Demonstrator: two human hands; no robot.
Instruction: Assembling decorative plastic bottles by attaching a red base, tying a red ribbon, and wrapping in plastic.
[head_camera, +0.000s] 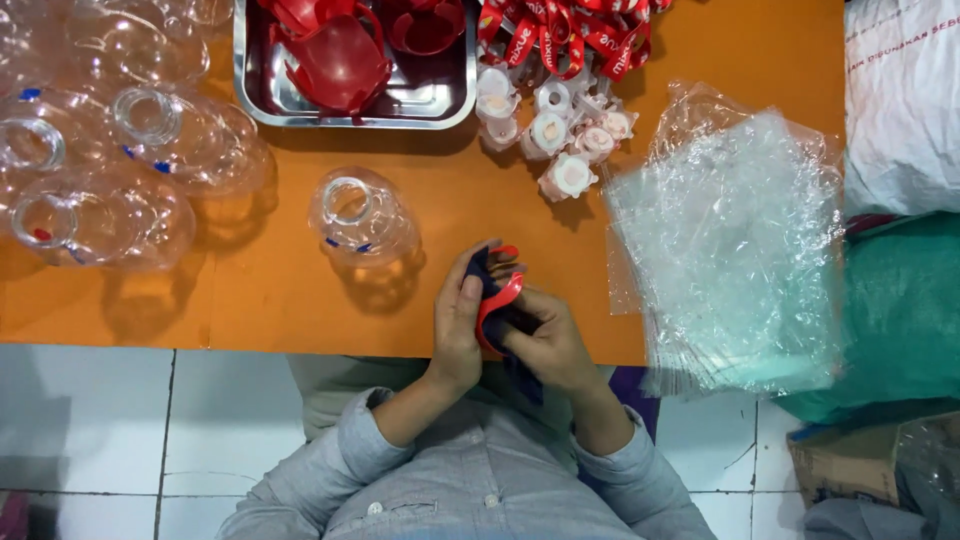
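Note:
Both my hands meet over the near edge of the orange table (260, 290). My left hand (456, 330) grips a curved red plastic lid piece (497, 300), thumb pressed along its side. My right hand (552, 345) is closed on a dark blue cloth (481, 266) that wraps over the red piece and hangs down toward my lap. The nearest other thing is a clear plastic jar (360, 215), standing open-mouthed just beyond my left hand and apart from it.
Several more clear jars (150, 130) crowd the far left. At the back stands a steel tray (250, 95) holding red lids (340, 60). White caps with red straps (560, 120) lie beside it. A stack of clear plastic bags (730, 250) fills the right, next to a white sack (900, 100).

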